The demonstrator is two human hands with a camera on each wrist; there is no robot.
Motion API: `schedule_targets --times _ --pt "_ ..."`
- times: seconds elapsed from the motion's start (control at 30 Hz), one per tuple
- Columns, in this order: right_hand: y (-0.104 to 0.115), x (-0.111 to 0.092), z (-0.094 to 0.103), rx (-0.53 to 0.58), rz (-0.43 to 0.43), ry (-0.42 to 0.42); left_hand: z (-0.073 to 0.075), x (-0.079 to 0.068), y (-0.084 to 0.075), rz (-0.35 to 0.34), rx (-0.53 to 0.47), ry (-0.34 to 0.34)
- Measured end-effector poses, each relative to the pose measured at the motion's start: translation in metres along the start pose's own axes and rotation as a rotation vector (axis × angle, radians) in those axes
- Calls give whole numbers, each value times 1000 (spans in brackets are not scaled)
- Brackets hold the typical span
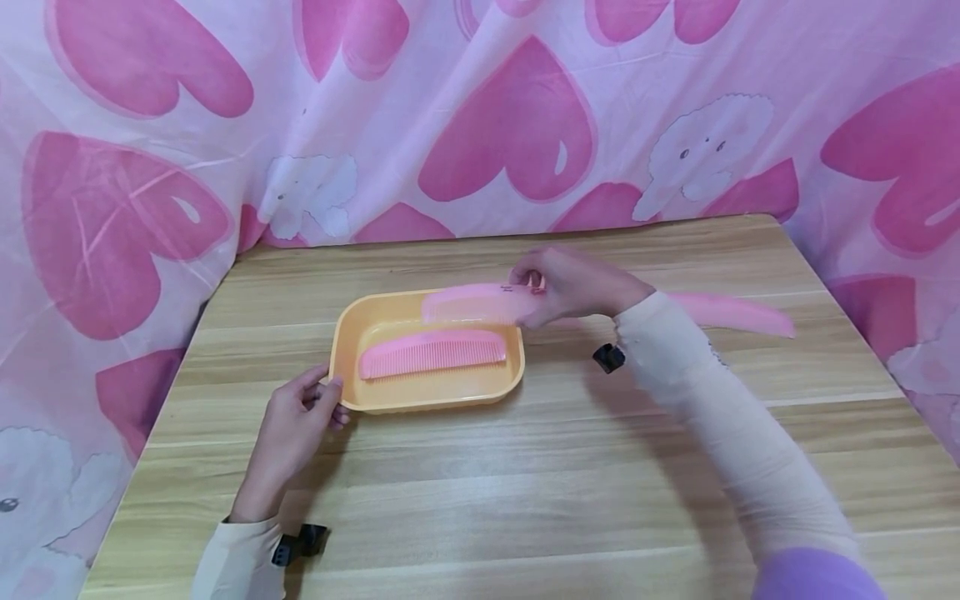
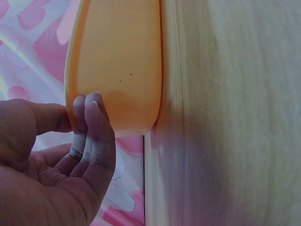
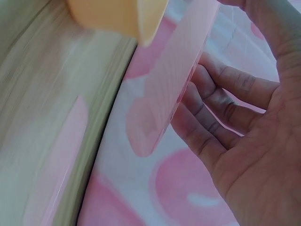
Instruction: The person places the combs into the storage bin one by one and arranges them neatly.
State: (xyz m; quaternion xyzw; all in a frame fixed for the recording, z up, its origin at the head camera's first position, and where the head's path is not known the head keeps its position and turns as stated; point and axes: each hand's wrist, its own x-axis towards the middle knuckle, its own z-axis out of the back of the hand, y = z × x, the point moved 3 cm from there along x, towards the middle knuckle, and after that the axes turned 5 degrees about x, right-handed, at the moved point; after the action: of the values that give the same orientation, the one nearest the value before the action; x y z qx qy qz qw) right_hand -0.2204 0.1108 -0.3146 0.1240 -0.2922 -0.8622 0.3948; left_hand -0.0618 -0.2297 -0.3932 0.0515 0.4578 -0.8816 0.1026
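Note:
A yellow-orange plastic tray (image 1: 420,400) stands on the table, and one pink comb (image 1: 433,354) lies inside it. At the tray's left front corner my left hand (image 1: 294,427) pinches the rim; the left wrist view shows thumb and fingers on either side of the tray wall (image 2: 117,61). A second pink comb (image 1: 467,302) is held by my right hand (image 1: 576,285) above the tray's back right part. In the right wrist view, fingers grip this comb (image 3: 164,84) along its spine. Another long pink piece (image 1: 738,314), likely a comb, rests on the table, partly hidden behind the right forearm.
The wood-grain table (image 1: 480,508) reaches to a pink heart-patterned cloth (image 1: 510,125) hanging behind it. Small black clips (image 1: 609,358) sit by each wrist. The table's back edge runs just beyond the tray.

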Motion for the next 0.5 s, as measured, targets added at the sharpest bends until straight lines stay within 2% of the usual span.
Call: schedule_targets --times 0.2,0.5 --pt "14 21 -13 -14 -11 43 0 0 0 -2 7 0" --pt "28 48 -35 -49 33 88 0 0 -2 -18 13 -2"
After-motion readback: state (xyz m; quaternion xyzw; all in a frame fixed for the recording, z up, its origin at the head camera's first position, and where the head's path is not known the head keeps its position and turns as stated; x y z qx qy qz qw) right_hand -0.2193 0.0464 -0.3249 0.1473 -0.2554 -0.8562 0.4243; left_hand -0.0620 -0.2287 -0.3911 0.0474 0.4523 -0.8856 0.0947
